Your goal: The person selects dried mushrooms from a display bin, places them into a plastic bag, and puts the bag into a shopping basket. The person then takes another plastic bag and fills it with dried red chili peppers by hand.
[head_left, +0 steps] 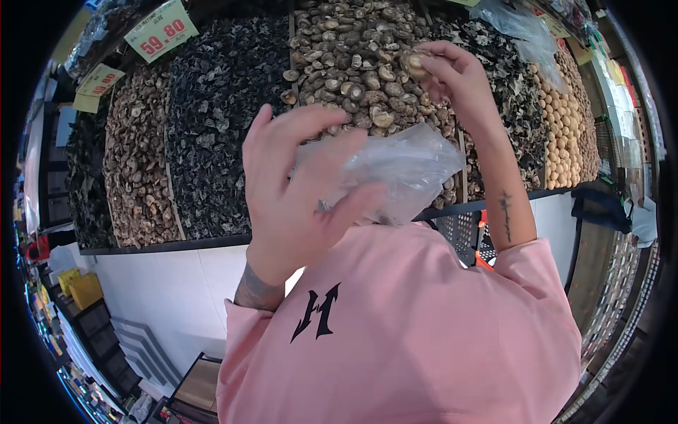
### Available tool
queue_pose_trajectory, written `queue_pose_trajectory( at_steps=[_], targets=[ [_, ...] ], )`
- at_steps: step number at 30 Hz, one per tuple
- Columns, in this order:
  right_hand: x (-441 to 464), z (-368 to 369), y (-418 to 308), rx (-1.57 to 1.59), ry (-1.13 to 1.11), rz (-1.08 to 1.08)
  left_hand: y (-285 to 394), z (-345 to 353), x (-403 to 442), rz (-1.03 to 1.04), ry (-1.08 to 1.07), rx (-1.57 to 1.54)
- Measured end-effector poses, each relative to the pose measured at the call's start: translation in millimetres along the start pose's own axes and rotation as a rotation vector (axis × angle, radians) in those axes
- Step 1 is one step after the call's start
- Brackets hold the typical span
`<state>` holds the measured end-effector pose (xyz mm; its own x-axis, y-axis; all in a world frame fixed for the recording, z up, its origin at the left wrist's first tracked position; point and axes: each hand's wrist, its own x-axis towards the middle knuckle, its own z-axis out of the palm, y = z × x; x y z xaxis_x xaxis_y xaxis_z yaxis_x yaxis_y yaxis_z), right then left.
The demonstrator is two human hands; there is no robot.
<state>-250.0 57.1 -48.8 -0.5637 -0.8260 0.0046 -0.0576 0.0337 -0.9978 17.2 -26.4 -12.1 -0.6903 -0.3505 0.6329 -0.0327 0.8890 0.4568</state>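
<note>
My right hand (452,74) pinches a dried mushroom (415,65) between thumb and fingers, above a bin of dried mushrooms (353,49). Close to the camera is my left hand (304,180), slightly blurred, its outer fingers spread. A clear plastic bag (406,169) sits at its thumb and index finger, which appear to grip it; the exact contact is partly hidden. The bag lies over the bin's front edge, crumpled, and its contents cannot be made out.
Left of the mushrooms is a bin of dark dried fungus (219,106), then smaller mushrooms (138,162). On the right are more dark fungus (505,120) and round tan goods (561,134). A price sign (161,32) stands at the back left; another plastic bag (526,32) lies back right.
</note>
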Motion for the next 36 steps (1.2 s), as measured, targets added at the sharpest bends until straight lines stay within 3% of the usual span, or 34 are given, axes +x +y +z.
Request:
queue_pose_trajectory(
  at_steps=[2, 4, 5, 11, 14, 24, 27, 29, 33, 36],
  targets=[
    [-27, 19, -35, -0.038, -0.079, -0.07, -11, 6, 11, 0.079, 0.124, -0.037],
    [-51, 39, -62, -0.029, -0.132, -0.126, -4, 6, 20, 0.008, 0.079, -0.095],
    [-57, 42, -65, -0.019, -0.174, -0.181, -1, 7, 24, -0.062, 0.031, -0.163],
    [-76, 55, -80, 0.077, -0.203, -0.223, 4, 2, 25, -0.016, 0.115, -0.266],
    [-76, 60, -78, 0.137, -0.281, -0.413, 2, -2, 21, -0.041, 0.201, -0.345],
    [-79, 60, -72, 0.201, -0.354, -0.426, 1, -10, 15, 0.018, 0.21, -0.297],
    [-80, 57, -70, 0.189, -0.328, -0.454, -5, -9, 16, 0.068, 0.182, -0.274],
    [-77, 51, -66, -0.04, -0.247, -0.623, -6, -7, 16, 0.084, 0.144, -0.187],
    [-76, 17, -67, -0.107, 0.003, -0.464, -6, -2, 4, 0.027, -0.055, 0.034],
    [-81, 9, -56, 0.021, -0.056, -0.428, -15, 2, -11, 0.079, -0.175, 0.138]
  ],
)
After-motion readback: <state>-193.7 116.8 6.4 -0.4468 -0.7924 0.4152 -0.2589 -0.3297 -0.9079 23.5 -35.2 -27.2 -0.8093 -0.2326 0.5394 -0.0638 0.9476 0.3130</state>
